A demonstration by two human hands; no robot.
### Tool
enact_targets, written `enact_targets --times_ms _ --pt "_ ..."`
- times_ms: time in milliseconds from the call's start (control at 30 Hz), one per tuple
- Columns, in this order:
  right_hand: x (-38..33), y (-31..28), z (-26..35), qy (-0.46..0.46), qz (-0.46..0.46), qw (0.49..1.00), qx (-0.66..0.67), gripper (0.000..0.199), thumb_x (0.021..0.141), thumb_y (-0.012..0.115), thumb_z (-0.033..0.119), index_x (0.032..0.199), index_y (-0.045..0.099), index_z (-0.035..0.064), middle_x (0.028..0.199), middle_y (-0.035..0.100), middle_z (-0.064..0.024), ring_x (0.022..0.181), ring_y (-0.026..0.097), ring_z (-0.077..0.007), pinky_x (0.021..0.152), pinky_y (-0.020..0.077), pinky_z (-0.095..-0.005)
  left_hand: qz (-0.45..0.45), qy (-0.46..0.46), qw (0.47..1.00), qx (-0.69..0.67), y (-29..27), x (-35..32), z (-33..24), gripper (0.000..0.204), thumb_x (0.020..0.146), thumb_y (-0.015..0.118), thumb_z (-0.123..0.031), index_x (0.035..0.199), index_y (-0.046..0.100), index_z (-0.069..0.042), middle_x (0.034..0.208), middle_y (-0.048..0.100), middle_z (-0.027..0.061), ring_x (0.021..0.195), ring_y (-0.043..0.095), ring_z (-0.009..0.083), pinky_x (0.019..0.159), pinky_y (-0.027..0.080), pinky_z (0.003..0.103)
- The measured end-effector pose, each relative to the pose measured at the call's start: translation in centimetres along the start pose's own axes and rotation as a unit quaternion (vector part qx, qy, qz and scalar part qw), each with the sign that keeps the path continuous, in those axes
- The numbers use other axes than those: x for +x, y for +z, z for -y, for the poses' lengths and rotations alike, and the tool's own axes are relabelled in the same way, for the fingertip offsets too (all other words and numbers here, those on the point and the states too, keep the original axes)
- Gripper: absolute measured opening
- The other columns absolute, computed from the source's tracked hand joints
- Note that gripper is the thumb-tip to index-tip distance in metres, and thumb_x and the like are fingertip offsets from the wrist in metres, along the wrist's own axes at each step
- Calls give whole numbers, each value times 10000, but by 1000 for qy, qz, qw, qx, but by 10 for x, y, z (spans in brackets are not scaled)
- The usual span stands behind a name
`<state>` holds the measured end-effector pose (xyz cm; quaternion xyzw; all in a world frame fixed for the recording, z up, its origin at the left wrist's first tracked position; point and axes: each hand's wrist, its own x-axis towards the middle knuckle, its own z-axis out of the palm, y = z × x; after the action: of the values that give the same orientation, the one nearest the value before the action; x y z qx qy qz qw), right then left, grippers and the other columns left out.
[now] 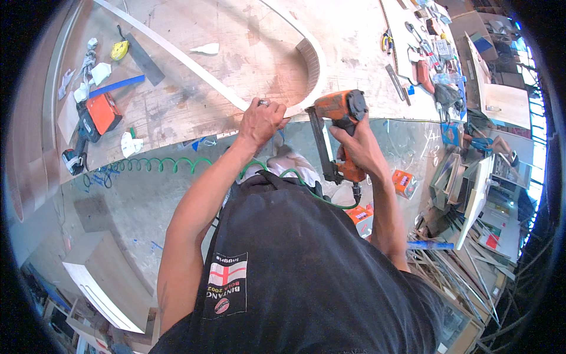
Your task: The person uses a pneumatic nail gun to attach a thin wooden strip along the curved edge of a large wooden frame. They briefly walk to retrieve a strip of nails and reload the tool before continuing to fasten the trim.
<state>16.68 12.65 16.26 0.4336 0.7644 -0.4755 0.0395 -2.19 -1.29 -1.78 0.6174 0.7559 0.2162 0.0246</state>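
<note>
My left hand [260,123] is closed at the near corner of a pale wooden frame [187,63], its fingers curled over the rim by the table's front edge. The frame stands on edge on the worktable, with a straight side running to the far left and a ribbed, bent side [311,59] curving round at the right. My right hand [362,147] is wrapped round the handle of an orange and black nail gun [333,108]. The gun is just right of the frame's near corner, apart from my left hand. A green coiled air hose [177,165] hangs below the table and runs to the gun.
At the table's left lie a cordless drill [88,125], an orange box-shaped item [104,113], a yellow tape measure [119,50] and scraps. Pliers [387,43] and assorted tools lie at the right. Orange boxes [404,183] and timber offcuts [466,271] are on the floor; another person [501,144] is far right.
</note>
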Motion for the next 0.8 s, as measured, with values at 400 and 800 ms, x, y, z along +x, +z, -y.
enact_targets --times_ms 400,800 --pt "-71 -13 -67 102 -160 971 149 634 965 703 163 1409 272 24 1062 602 -108 555 624 -155 491 525 -301 -8 -51 999 2 1 4 -11 346 870 756 -431 1036 695 -134 918 722 62 861 727 266 840 467 461" --pt "-66 -66 -109 19 -159 965 207 630 972 696 164 1400 263 1 994 621 -101 555 615 -147 493 518 -302 -74 -128 987 58 26 56 -60 289 866 757 -367 1017 729 -122 821 732 104 725 722 305 760 473 473"
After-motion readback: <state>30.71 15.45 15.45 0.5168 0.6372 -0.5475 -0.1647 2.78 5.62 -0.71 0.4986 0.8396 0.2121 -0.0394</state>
